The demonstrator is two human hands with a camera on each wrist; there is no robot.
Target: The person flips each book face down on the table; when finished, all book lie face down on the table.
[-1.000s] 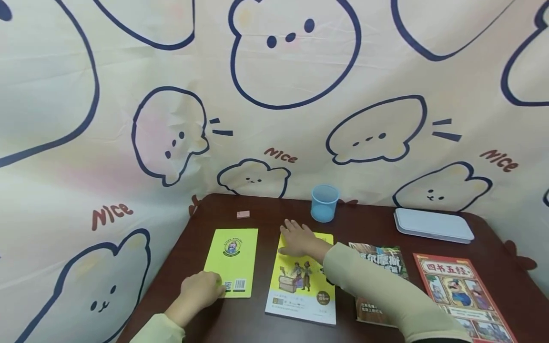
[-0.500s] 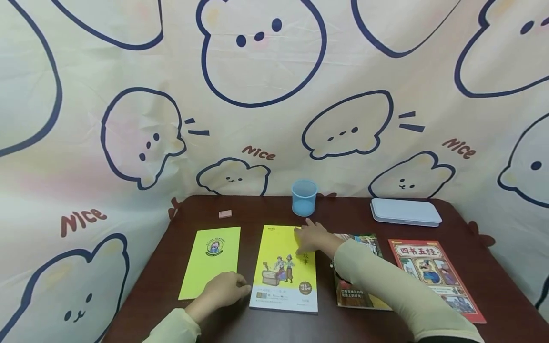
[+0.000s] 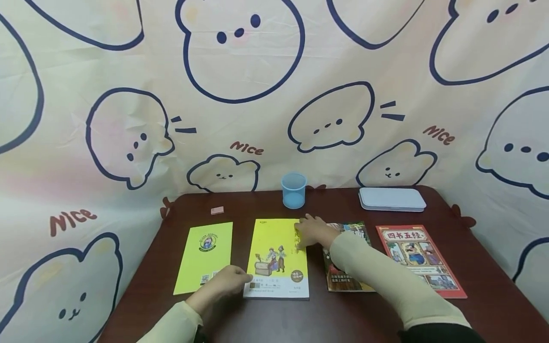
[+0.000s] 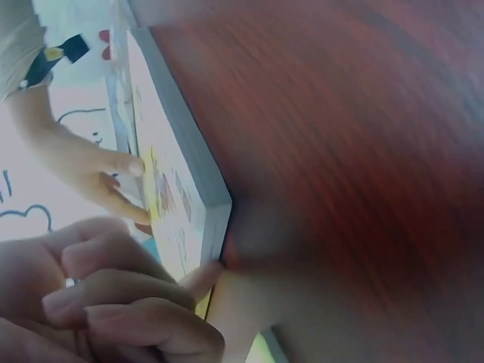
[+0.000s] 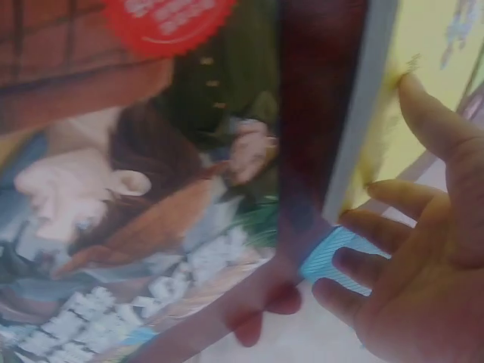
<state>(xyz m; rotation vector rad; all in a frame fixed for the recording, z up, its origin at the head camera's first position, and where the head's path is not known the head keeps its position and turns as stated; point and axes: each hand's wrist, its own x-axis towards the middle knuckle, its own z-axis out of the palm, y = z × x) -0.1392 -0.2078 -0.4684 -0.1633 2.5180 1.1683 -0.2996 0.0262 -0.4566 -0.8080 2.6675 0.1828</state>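
Note:
A yellow-and-white book lies flat on the dark brown table, its cover showing a chest and two figures. At its lower left corner is my left hand; the left wrist view shows one fingertip against the book's side, the other fingers loosely curled. My right hand touches the upper right edge. In the right wrist view its thumb rests on the cover of the yellow book, with the other fingers spread near the edge. The left forearm and hand partly cover a yellow-green booklet.
Under the right forearm lies a dark illustrated book. Farther right is a red book. At the back stand a blue cup and a pale flat case, with a small pink eraser-like block at left. A patterned cloth hangs behind the table.
My left hand has gone from the yellow-green booklet rightward to the yellow book's lower corner. The right hand has slid from the top of its cover to the right edge. The head view has turned right.

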